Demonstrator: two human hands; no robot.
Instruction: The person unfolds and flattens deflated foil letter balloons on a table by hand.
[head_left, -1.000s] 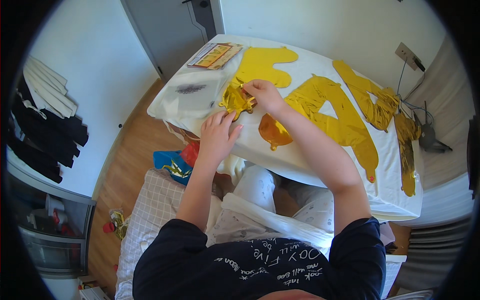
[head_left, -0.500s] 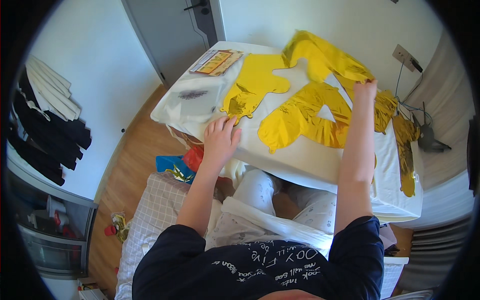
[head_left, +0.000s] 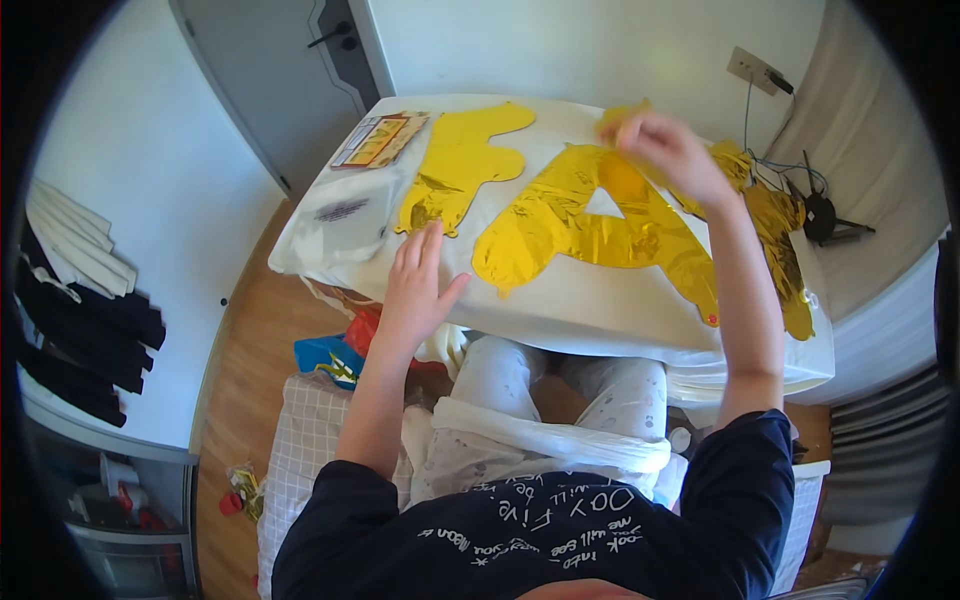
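Flat, uninflated gold foil letter balloons lie on a white-covered table. My left hand (head_left: 416, 285) rests at the table's near left edge with its fingers spread. Its fingertips reach the lower end of the F-shaped balloon (head_left: 455, 160), which lies flat. In the middle lies the A-shaped balloon (head_left: 545, 220), with a triangular hole. Above its top my right hand (head_left: 665, 150) is raised, fingers curled and blurred by motion. It appears to pinch a piece of gold foil balloon (head_left: 622, 118), also blurred. The hand and forearm hide part of the foil behind them.
A printed card (head_left: 380, 138) and a clear plastic bag (head_left: 350, 215) lie at the table's left. More crumpled gold foil (head_left: 775, 215) hangs at the right, beside a black device (head_left: 822, 215) with cables. Blue and red bags (head_left: 325, 355) sit below the left edge.
My right hand has moved left and farther over the table, and the foil strip it held has come off the F-shaped balloon. My left hand has shifted slightly, fingers spread wider. The view has tilted.
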